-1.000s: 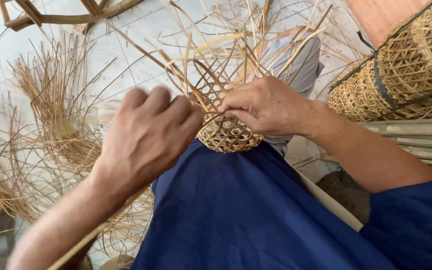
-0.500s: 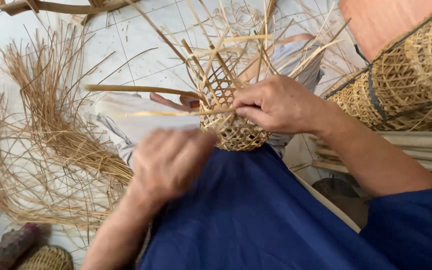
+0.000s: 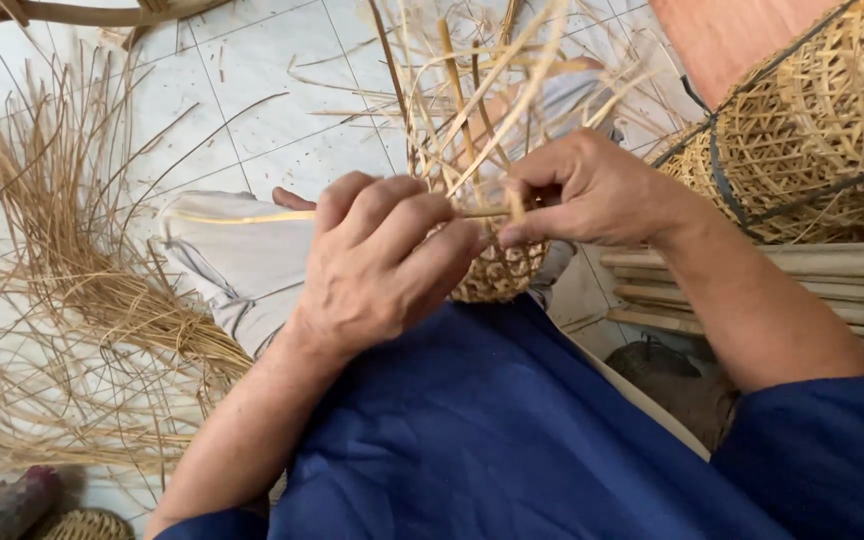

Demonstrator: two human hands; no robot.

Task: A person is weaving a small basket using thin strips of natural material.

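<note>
**A:** From my remote feed: biggest thing first, the white tiled floor (image 3: 252,80), with a loose heap of pale straw-coloured bamboo strips (image 3: 62,290) fanned over its left side. Far right, a stack of finished open-weave bamboo baskets (image 3: 802,140) leans above a few flat wooden slats (image 3: 782,275).

**B:** And the piece being worked?

**A:** A small, half-woven round bamboo basket (image 3: 497,275) sits on the lap, against the dark blue garment (image 3: 492,430), its unwoven uprights sticking up and outward. Across it runs one thin flat bamboo strip (image 3: 242,215), level, reaching leftwards.

**B:** Hands?

**A:** The left hand (image 3: 382,260) is curled closed over that strip just beside the basket rim. The right hand (image 3: 592,190) pinches the strip's other end, thumb and forefinger pressed together on it.

**B:** Which step, in your view?

**A:** I'd judge it's weaving a horizontal strip through the uprights. The next move would call for steady tension and threading alternately without snapping the strip.
</note>
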